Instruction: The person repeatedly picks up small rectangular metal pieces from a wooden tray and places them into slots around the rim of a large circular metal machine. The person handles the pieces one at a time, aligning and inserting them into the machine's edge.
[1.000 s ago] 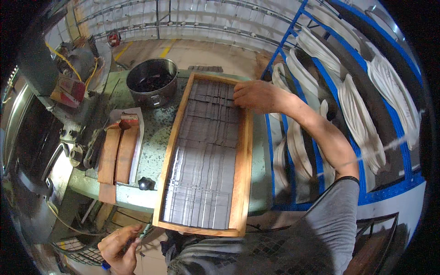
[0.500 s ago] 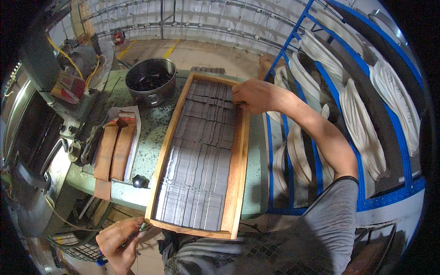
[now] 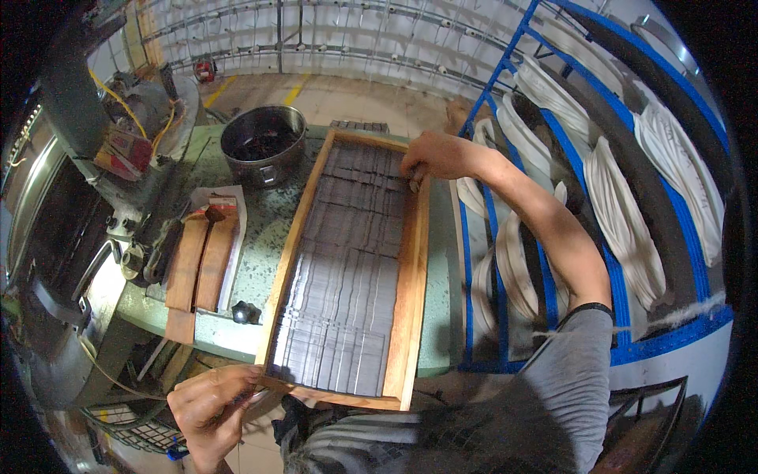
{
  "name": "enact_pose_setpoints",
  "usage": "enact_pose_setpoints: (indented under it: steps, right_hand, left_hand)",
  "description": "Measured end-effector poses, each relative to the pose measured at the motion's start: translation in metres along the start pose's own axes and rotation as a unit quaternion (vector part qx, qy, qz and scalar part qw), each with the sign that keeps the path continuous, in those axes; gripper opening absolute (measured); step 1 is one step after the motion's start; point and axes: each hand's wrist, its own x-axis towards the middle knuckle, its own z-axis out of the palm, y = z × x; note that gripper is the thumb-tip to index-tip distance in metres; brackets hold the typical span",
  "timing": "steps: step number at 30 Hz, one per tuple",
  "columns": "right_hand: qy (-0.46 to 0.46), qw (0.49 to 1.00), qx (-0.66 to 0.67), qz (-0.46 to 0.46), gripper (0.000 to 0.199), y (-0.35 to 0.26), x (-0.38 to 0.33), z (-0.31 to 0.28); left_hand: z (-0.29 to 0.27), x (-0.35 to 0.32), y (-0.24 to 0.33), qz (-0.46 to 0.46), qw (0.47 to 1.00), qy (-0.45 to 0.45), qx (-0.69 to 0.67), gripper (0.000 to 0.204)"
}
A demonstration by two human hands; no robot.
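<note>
A shallow wooden tray [image 3: 411, 316] rests on the green work table, filled with tightly packed rows of thin dark grey metal strips [image 3: 339, 276]. At the tray's far right, my right hand [image 3: 438, 156] is closed, fingertips down against the ends of the strips beside the rim. What it pinches there is hidden under the fingers. My left hand [image 3: 212, 407] is at the near left corner of the tray, thumb and fingers pinched together. A thin thing shows faintly below those fingertips, too small to name.
A metal pot [image 3: 268, 170] with dark pieces inside stands behind the tray. Left of it lie brown wooden blocks [image 3: 189, 261] on paper, a black knob [image 3: 246, 313] and a grey-green machine [image 3: 75, 118]. A blue rack [image 3: 553, 118] with twisted white cloth bundles rises at the right.
My left hand has shifted slightly up and right, its fingertips now at the tray corner; a greenish tip between them no longer shows. My right hand stays at the far right rim.
</note>
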Motion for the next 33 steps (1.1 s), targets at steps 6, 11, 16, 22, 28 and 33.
enact_pose_setpoints:
  steps: [6,11,16,22,28,33]
  right_hand:
    - [0.025,1.000,0.002,-0.013,0.023,0.012,-0.001,0.005]
    - [0.059,0.998,0.034,0.016,0.023,0.009,-0.003,-0.002]
    - [0.160,0.984,0.079,0.014,0.020,-0.037,-0.002,-0.021]
    - [0.420,0.902,0.005,-0.099,0.021,-0.157,-0.002,-0.012]
    - [0.497,0.849,-0.110,-0.142,0.040,-0.218,0.009,-0.004]
    - [0.478,0.837,-0.173,-0.203,0.043,-0.245,0.027,-0.002]
  left_hand:
    - [0.001,0.008,0.001,-0.041,0.998,-0.012,-0.050,0.015]
    - [0.030,0.033,0.011,-0.241,0.933,0.007,-0.266,0.016]
    - [0.090,0.096,0.003,-0.361,0.703,-0.051,-0.610,0.045]
    - [0.128,0.137,0.010,-0.285,0.577,0.017,-0.765,0.038]
    - [0.119,0.130,0.010,-0.192,0.559,0.096,-0.801,0.026]
    - [0.087,0.110,-0.008,-0.161,0.575,0.089,-0.797,0.028]
